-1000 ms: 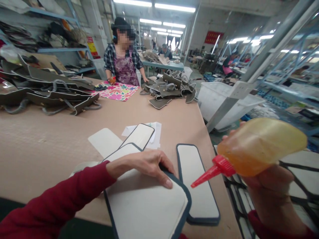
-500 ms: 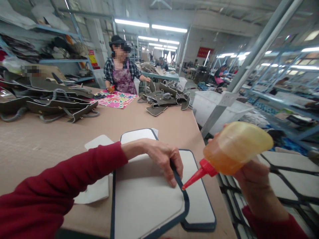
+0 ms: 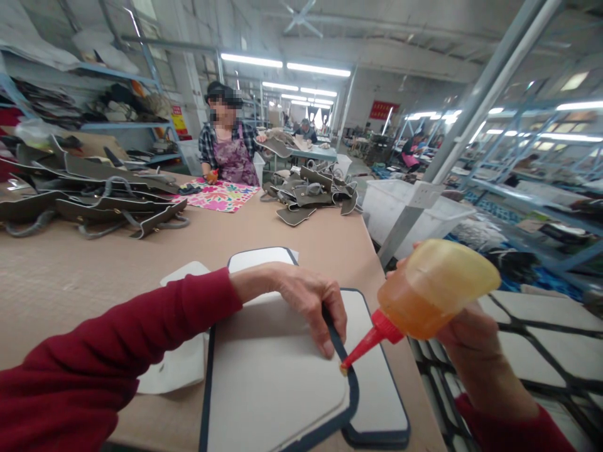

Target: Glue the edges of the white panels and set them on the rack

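My left hand pinches the dark-edged rim of a white panel, thumb on the face, and lifts that edge a little. In my right hand is a translucent squeeze bottle of amber liquid, tilted so its red nozzle points down to the left. The nozzle tip meets the panel at the inner side of the dark border, where a small amber blob shows. Under the panel's right side lies another dark-edged white panel. A pale loose piece rests beneath my left forearm.
Across the table, a co-worker in a purple apron stands behind a floral sheet. Piles of dark bag parts lie at the far side and left. A slanted metal post, white bin and stacked panels are at right.
The bottle has moved slightly left and down, bringing its tip onto the panel, and an amber blob now shows there. My left hand keeps its grip. The co-worker has lifted a bag part.
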